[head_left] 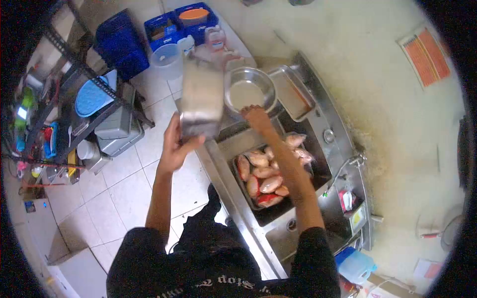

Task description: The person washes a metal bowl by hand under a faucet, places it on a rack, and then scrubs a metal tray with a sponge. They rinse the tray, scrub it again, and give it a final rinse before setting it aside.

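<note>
My left hand grips the near end of a rectangular metal pan, which is raised over the sink's left edge and smeared by motion. My right hand is closed at the near rim of a round metal bowl; its fingertips are partly hidden. Beside the bowl lies a shallow rectangular metal tray. Below my right forearm, the sink basin holds several plastic-wrapped packs that look like raw poultry, some with red wrapping. My forearm covers part of them.
A faucet stands at the sink's right side. Jugs, a clear bucket and blue crates are beyond the counter. At left is a loaded black rack above grey bins. A blue-capped container sits near right.
</note>
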A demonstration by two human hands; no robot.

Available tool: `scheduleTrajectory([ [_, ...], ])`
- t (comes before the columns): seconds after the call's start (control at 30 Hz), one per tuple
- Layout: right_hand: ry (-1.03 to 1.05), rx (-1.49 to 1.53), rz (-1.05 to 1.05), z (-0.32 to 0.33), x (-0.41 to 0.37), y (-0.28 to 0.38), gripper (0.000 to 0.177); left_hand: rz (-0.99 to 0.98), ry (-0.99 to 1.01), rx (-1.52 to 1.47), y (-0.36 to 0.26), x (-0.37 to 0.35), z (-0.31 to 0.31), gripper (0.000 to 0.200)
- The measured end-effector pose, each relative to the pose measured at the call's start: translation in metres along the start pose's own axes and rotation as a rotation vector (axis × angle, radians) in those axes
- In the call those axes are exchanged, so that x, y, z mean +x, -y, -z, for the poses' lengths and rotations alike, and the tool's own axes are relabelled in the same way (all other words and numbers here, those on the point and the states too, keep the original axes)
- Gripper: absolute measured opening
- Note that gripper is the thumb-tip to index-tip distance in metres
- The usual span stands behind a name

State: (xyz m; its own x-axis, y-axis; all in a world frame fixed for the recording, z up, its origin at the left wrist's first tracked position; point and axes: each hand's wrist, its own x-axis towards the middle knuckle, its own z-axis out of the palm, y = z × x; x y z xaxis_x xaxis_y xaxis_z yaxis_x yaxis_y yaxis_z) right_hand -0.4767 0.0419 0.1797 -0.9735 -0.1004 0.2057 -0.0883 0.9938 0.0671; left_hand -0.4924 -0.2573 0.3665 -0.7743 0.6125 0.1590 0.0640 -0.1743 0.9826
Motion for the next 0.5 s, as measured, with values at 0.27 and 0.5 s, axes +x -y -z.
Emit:
scheduleTrajectory([
  [0.27,-0.004,0.072,0.325,0.001,0.016,0.000,0.026,0.341,-0.346,-0.149,0.013,-0.120,0.116,0.044],
  [0.5,0.012,0.127,0.152,0.034,0.024,0.018,0.024,0.443,-0.357,-0.138,0.042,-0.142,0.135,0.034],
])
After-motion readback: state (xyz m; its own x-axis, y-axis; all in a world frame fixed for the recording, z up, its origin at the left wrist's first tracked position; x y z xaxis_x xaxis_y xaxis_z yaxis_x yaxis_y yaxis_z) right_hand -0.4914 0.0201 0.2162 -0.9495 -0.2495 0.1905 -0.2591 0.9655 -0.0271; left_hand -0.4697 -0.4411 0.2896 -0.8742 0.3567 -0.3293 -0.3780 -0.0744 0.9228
